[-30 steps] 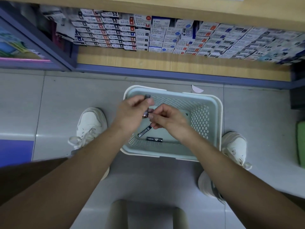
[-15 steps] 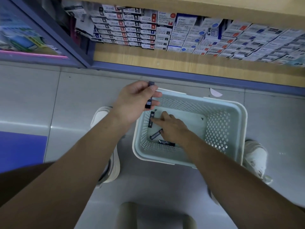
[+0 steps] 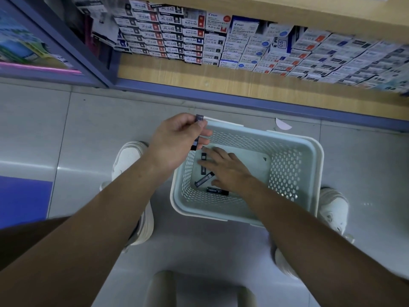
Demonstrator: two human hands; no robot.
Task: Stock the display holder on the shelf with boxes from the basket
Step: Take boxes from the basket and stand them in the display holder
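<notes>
A pale green perforated basket [image 3: 287, 165] stands on the floor between my shoes. My left hand [image 3: 177, 140] hovers over its left rim and grips a few slim dark boxes [image 3: 195, 144], their ends showing above and below the fingers. My right hand [image 3: 225, 171] reaches down into the basket with fingers spread flat over the dark boxes lying there; one box [image 3: 203, 161] sits under the fingertips. Two more lie loose: a slanted one [image 3: 204, 179] and a flat one [image 3: 218, 191]. The display holder is not in view.
A wooden shelf [image 3: 221, 83] with a blue front edge runs across the top, packed with rows of pen refill boxes [image 3: 194, 41]. A blue cabinet frame [image 3: 66, 47] stands at the left. My white shoes [image 3: 130, 158] flank the basket on grey floor tiles.
My right hand has let go near the left hand and dropped into the basket onto the loose boxes. The left hand keeps its boxes. The view shifted, so the basket sits further right.
</notes>
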